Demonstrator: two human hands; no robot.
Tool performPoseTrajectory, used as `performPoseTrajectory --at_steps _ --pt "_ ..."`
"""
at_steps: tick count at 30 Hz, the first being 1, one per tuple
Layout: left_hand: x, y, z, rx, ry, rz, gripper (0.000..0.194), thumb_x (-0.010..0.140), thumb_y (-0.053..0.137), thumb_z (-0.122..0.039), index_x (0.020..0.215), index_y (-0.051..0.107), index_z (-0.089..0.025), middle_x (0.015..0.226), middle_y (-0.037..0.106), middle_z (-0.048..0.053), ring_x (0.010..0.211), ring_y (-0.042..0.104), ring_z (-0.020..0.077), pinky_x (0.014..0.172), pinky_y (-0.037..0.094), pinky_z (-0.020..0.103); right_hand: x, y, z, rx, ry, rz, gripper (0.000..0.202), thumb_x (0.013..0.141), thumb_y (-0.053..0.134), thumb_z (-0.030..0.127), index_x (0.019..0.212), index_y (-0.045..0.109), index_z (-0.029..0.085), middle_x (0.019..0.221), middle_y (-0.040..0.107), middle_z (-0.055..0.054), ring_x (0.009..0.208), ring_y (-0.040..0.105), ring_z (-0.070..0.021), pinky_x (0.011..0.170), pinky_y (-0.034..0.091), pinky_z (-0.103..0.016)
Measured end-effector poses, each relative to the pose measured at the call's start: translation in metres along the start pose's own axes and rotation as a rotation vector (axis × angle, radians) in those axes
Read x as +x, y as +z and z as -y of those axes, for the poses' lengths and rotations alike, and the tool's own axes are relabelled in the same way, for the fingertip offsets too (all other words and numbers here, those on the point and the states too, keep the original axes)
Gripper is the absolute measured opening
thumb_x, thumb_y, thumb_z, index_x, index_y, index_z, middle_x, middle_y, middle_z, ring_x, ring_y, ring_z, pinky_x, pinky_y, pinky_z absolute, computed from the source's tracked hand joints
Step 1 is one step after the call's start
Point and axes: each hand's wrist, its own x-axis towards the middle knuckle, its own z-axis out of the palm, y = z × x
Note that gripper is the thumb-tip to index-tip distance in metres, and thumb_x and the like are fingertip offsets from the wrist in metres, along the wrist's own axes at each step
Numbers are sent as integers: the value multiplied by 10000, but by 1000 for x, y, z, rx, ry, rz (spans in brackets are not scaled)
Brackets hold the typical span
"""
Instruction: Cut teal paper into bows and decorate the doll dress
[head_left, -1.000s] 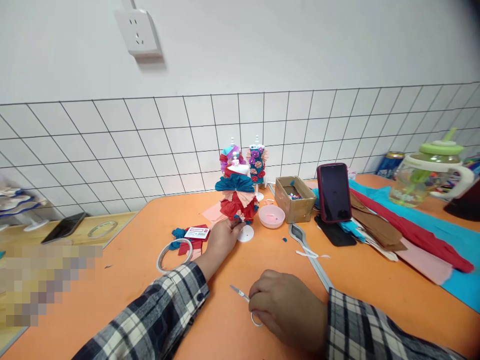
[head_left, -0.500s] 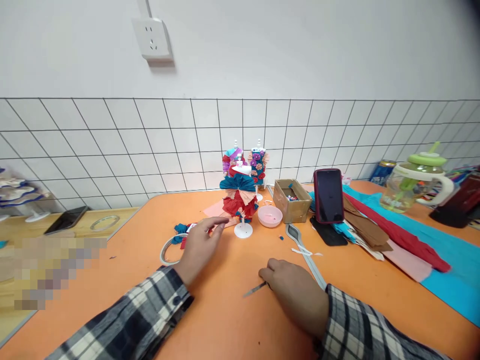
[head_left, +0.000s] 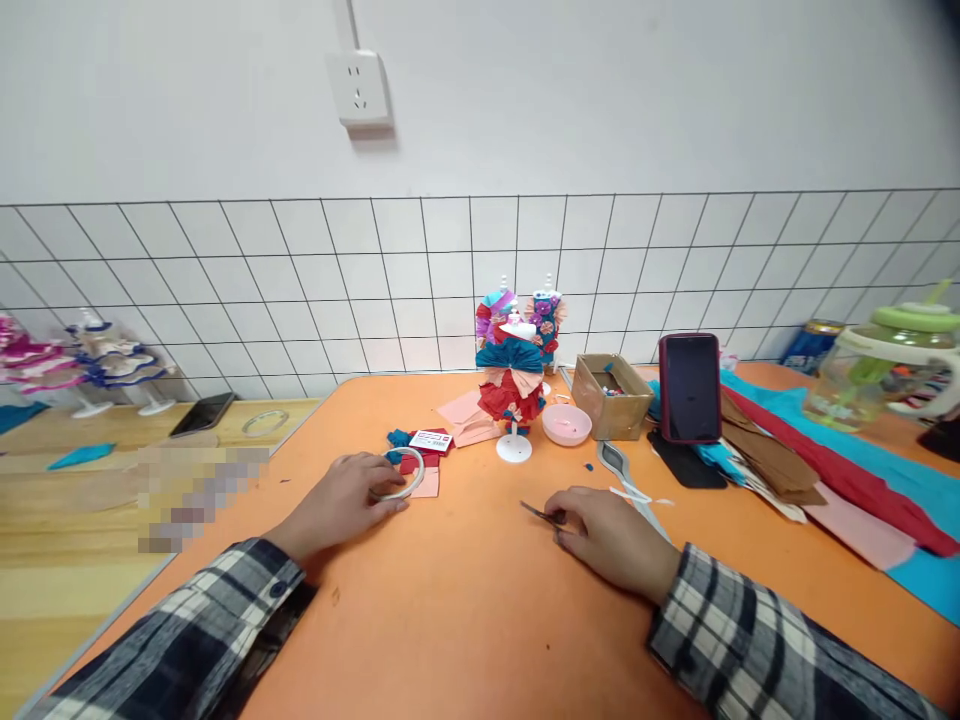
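Thumb and fingers of the left hand [head_left: 337,505] bend partway closed around the near left side of a roll of tape [head_left: 421,472], in contact with it, though whether they pinch it firmly cannot be told. Curled more tightly, the right hand [head_left: 611,530] holds a pair of small scissors [head_left: 536,511] low over the orange tabletop [head_left: 450,610], the slim tip pointing away from the palm toward the left; the handles are mostly hidden by the fingers. Beside the roll lie red, pink and blue crepe paper pieces [head_left: 425,485] and a printed label card [head_left: 430,441]. Dragging the roll instead of raising it could sweep those loose pieces along or slide the card off them. Beyond both hands, a miniature dress form [head_left: 512,395] in a ruffled blue, peach and red dress stands upright on a round white base; its narrow stem and wide skirt would probably make it tippy if a sleeve or knuckle caught the ruffles. The exposed scissor tip seems the likelier hazard: swung inward as the hands come together, it could prick the left fingers or snag the thin paper.
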Motion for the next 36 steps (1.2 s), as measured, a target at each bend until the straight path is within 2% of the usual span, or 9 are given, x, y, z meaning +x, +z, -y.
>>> performPoseTrajectory --at_steps 4,9,16,19,21,25,28,33,36 --pt "-1 1 -5 -80 32 31 291 904 471 -406 912 726 -266 923 725 26 866 627 203 779 421 290 -2 -1 1 123 6 9 125 826 555 173 898 646 219 792 710 15 744 643 -152 654 407 -257" --pt "-4 0 -10 -142 -48 0 267 889 487 -397 934 715 -264 885 721 15 817 622 195 678 408 267 3 14 11 124 -176 -96 198 858 520 157 997 651 210 951 695 -38 859 626 -170 747 431 -281" --pt "-4 1 -9 -117 16 41 218 879 518 -347 852 709 -243 861 703 23 828 612 199 696 409 274 72 54 53 153 -326 -217 163 825 635 230 978 654 176 855 662 -30 804 574 -161 747 407 -277" --pt "-6 -1 -3 -134 10 36 217 871 535 -358 837 714 -241 863 701 35 858 607 208 724 419 283 102 63 64 125 -430 -122 496 798 651 223 1278 537 172 902 650 -37 850 556 -180 777 398 -294" --pt "-7 -2 1 -168 -12 28 213 863 546 -370 857 720 -247 864 708 37 873 607 214 745 425 291 110 63 67 49 -490 -17 622 784 666 273 1364 467 174 973 632 -64 885 538 -202 772 390 -310" --pt "-8 -2 6 -194 -55 28 210 850 562 -388 863 723 -253 872 716 38 877 609 222 752 431 305 103 54 65 -107 -510 97 379 783 661 346 1136 645 207 943 596 -63 898 507 -220 760 351 -326" --pt "-8 -1 4 -168 -65 25 209 850 562 -387 862 715 -245 870 710 44 864 608 226 737 434 313 88 46 61 -122 -512 145 272 766 671 336 998 664 195 881 594 -45 857 500 -202 731 333 -311" --pt "-8 -7 -8 -64 -6 -99 315 807 619 -432 1048 695 -243 974 672 75 936 580 259 821 419 364 77 46 58 -132 -395 73 53 773 623 187 817 652 180 802 616 -30 804 522 -174 700 322 -289" --pt "-10 -12 -20 -187 -61 -186 305 850 558 -455 922 714 -203 911 666 75 875 583 235 800 430 348 75 47 59 -17 -378 26 57 792 608 159 803 656 190 768 627 -7 752 545 -148 679 332 -269"
